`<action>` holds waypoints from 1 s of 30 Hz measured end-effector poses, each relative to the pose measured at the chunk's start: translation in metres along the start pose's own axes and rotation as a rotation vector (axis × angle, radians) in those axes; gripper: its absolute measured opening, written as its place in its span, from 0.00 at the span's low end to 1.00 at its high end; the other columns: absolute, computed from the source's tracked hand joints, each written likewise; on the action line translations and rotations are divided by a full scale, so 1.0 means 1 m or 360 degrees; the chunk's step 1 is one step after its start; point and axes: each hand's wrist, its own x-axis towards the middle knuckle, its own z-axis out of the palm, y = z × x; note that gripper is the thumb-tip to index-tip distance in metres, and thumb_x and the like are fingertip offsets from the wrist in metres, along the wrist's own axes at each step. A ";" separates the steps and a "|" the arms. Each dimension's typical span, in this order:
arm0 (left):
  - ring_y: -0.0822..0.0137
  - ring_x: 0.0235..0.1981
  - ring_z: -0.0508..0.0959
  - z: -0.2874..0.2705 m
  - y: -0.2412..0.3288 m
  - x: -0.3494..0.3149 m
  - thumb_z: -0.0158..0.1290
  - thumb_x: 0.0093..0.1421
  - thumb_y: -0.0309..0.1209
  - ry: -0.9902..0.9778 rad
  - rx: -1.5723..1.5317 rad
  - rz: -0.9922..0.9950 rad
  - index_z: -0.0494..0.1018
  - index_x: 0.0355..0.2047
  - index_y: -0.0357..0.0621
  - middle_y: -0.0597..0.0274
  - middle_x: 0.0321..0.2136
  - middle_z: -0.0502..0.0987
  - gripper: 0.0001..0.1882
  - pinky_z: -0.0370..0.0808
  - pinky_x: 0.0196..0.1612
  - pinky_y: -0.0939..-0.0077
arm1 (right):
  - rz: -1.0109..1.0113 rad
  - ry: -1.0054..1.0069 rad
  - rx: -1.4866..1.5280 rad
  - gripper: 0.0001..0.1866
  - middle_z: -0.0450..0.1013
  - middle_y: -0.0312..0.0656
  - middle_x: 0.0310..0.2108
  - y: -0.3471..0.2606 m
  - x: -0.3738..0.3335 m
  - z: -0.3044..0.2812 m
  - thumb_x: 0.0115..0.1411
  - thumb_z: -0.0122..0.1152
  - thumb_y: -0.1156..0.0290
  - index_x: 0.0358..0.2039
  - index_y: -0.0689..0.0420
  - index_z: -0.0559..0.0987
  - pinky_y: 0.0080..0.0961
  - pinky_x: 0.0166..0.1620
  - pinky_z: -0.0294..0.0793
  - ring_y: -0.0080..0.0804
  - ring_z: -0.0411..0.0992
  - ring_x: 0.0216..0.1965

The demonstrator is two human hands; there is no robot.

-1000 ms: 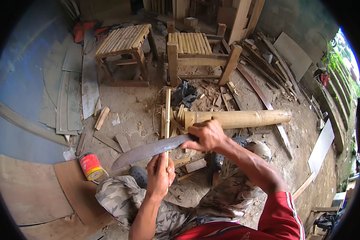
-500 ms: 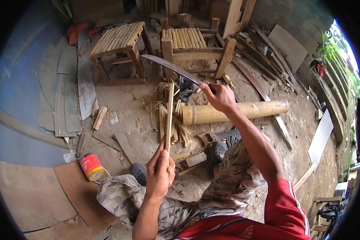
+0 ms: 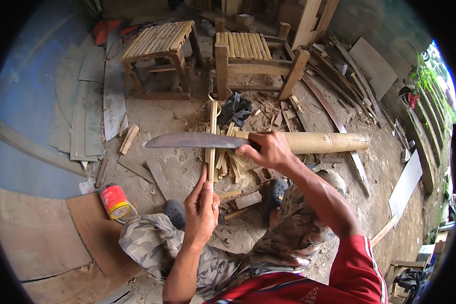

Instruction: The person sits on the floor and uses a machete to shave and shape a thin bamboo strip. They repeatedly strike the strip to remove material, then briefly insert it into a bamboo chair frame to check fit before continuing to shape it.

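My left hand (image 3: 201, 207) is closed around the lower end of a split bamboo strip (image 3: 213, 117), which stands nearly upright in front of me, with a thin curl of shaving at its top. In my right hand (image 3: 269, 149) is the handle of a machete (image 3: 190, 141). Its long dark blade points left and crosses the strip above my left hand; whether the edge touches the strip I cannot tell. Behind my right hand lies a thick bamboo pole (image 3: 329, 143). Several split bamboo pieces (image 3: 233, 164) are heaped beneath the strip.
A bamboo-topped stool (image 3: 159, 39) and a wooden chair frame (image 3: 258, 66) with bamboo slats stand ahead. A red and yellow can (image 3: 114, 201) sits at the left. Near the pole are a black plastic bag (image 3: 236, 108) and a wooden-handled saw (image 3: 265, 175). Scrap boards (image 3: 334, 76) lie far right.
My right hand has come down and toward me, swinging the machete from a slant above the strip to lying level across it. A shaving now curls at the strip's top.
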 end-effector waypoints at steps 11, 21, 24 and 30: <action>0.85 0.12 0.57 -0.001 -0.004 -0.001 0.40 0.74 0.36 0.0002 0.0080 0.0049 0.60 0.68 0.50 0.75 0.17 0.62 0.23 0.58 0.13 0.88 | -0.0199 0.0104 0.0109 0.45 0.68 0.34 0.09 -0.002 0.001 0.010 0.57 0.38 0.22 0.31 0.53 0.85 0.32 0.14 0.61 0.23 0.59 0.08; 0.85 0.12 0.56 -0.006 -0.003 -0.001 0.38 0.75 0.36 -0.0058 0.0147 0.0066 0.60 0.68 0.51 0.75 0.17 0.61 0.23 0.57 0.12 0.89 | -0.0613 0.0503 0.0051 0.42 0.70 0.31 0.10 0.007 0.008 0.021 0.59 0.37 0.23 0.24 0.51 0.82 0.32 0.12 0.60 0.22 0.59 0.08; 0.85 0.11 0.56 -0.006 -0.004 -0.006 0.38 0.75 0.37 -0.0099 0.0201 -0.0004 0.59 0.68 0.52 0.74 0.17 0.61 0.23 0.57 0.12 0.89 | 0.0524 0.0162 0.0194 0.40 0.71 0.39 0.11 0.037 0.029 0.003 0.61 0.43 0.28 0.20 0.55 0.80 0.37 0.18 0.66 0.33 0.65 0.10; 0.85 0.13 0.59 -0.005 0.003 -0.015 0.40 0.74 0.36 -0.0179 0.0107 -0.0004 0.60 0.68 0.55 0.74 0.18 0.64 0.23 0.61 0.15 0.89 | 0.0498 0.0430 0.0503 0.39 0.69 0.44 0.12 0.023 0.009 -0.024 0.64 0.43 0.33 0.24 0.60 0.81 0.42 0.26 0.69 0.35 0.69 0.15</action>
